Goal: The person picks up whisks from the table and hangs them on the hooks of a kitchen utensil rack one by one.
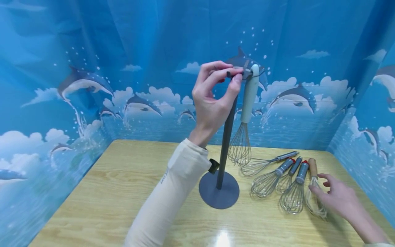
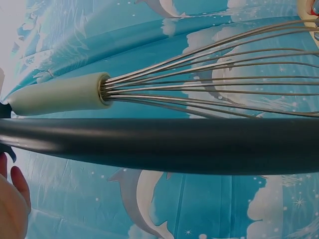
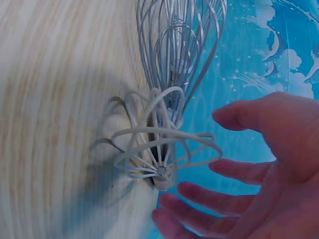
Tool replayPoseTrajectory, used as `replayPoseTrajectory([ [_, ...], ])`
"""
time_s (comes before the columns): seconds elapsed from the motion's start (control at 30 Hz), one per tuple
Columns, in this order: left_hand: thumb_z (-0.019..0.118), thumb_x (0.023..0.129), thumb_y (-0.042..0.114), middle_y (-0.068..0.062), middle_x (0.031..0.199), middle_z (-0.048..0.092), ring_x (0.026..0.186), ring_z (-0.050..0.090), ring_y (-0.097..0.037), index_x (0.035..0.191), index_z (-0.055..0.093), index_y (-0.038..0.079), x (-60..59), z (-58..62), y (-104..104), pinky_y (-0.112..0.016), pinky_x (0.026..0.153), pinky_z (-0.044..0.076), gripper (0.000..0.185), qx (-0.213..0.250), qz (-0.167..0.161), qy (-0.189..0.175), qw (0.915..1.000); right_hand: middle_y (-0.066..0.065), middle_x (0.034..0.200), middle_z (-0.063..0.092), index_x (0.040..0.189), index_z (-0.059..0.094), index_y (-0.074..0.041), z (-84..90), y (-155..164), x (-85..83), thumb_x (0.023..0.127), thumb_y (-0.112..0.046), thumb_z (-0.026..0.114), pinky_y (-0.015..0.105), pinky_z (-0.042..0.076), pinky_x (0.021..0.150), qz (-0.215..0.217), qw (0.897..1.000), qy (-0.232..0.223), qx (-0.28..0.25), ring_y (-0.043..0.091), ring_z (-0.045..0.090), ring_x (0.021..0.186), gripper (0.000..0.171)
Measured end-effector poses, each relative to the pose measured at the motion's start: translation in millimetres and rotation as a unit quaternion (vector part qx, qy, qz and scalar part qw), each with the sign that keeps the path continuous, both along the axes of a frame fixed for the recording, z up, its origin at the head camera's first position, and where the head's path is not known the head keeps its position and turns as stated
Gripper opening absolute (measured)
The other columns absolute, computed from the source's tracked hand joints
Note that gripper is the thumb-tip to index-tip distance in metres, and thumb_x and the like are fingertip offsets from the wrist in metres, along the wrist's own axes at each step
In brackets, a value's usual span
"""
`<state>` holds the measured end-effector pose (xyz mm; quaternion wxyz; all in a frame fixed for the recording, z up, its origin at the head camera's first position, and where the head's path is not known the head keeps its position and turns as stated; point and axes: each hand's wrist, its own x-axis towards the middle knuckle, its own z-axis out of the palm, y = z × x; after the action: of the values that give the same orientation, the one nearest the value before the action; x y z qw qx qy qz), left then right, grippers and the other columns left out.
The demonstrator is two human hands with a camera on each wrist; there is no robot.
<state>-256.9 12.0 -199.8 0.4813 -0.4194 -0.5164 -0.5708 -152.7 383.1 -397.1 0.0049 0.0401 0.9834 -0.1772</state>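
Nearest the viewer, a cream sleeve (image 1: 166, 202) rises from the counter (image 1: 123, 192) to the left hand (image 1: 213, 99), whose fingers (image 1: 229, 82) pinch the hooked top of the grey stand (image 1: 219, 185). Just right of them hangs the pale-handled whisk (image 1: 245, 116), wires downward and apart from the counter. Farther right lie four metal whisks (image 1: 277, 178), then the wooden-handled whisk (image 1: 314, 188). The right hand (image 1: 339, 199) hovers at its wires, fingers spread, holding nothing. This whisk looks light; its thin wires would likely flex, so the stiff handle is the likely hold.
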Motion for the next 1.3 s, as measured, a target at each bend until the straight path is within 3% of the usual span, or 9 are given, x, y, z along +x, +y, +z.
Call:
replayPoseTrajectory([
  [0.2,0.068,0.091,0.003,-0.024,0.110,0.061,0.106,0.057,-0.027,0.103,0.075,-0.008,0.2,-0.4,1,-0.022,0.084,0.047,0.017,-0.004,0.006,0.003,1.0000,0.046,0.121,0.058,0.143,0.037,0.014,-8.8,2,-2.0,0.100,-0.049,0.057,0.069,0.050,0.080,0.012,0.998,-0.050,0.023,0.067,0.056,0.105,0.079],
  [0.6,0.069,0.091,0.004,-0.023,0.109,0.061,0.104,0.058,-0.028,0.102,0.076,-0.007,0.8,0.6,1,-0.021,0.081,0.045,0.017,-0.002,0.019,0.011,0.9997,0.044,0.112,0.061,0.143,0.035,0.016,-9.5,4,-5.7,0.100,-0.047,0.059,0.063,0.054,0.074,0.015,0.996,-0.088,0.010,0.056,0.063,0.096,0.080],
  [0.77,0.070,0.090,0.003,-0.023,0.107,0.061,0.104,0.059,-0.032,0.101,0.077,-0.006,0.5,2.2,2,-0.024,0.088,0.049,0.016,-0.005,0.033,0.041,0.9986,0.042,0.108,0.062,0.143,0.032,0.018,-5.5,6,-6.5,0.098,-0.040,0.061,0.062,0.055,0.074,0.019,0.996,-0.085,0.002,0.055,0.064,0.093,0.078],
  [0.93,0.070,0.090,0.003,-0.023,0.107,0.062,0.104,0.058,-0.032,0.101,0.077,-0.005,0.1,2.0,3,-0.026,0.095,0.050,0.016,-0.006,0.056,0.054,0.9969,0.043,0.112,0.061,0.143,0.032,0.017,-5.9,6,-8.6,0.098,-0.046,0.062,0.061,0.055,0.075,0.015,0.994,-0.108,0.009,0.056,0.063,0.098,0.083],
  [1.3,0.070,0.089,0.003,-0.022,0.106,0.061,0.103,0.057,-0.031,0.101,0.077,-0.005,-1.0,2.6,3,-0.025,0.092,0.050,0.016,-0.006,0.071,0.063,0.9955,0.022,0.092,0.065,0.145,0.029,0.016,-11.0,2,-12.8,0.097,-0.048,0.062,0.058,0.055,0.073,0.008,0.994,-0.106,0.001,0.038,0.065,0.084,0.087],
])
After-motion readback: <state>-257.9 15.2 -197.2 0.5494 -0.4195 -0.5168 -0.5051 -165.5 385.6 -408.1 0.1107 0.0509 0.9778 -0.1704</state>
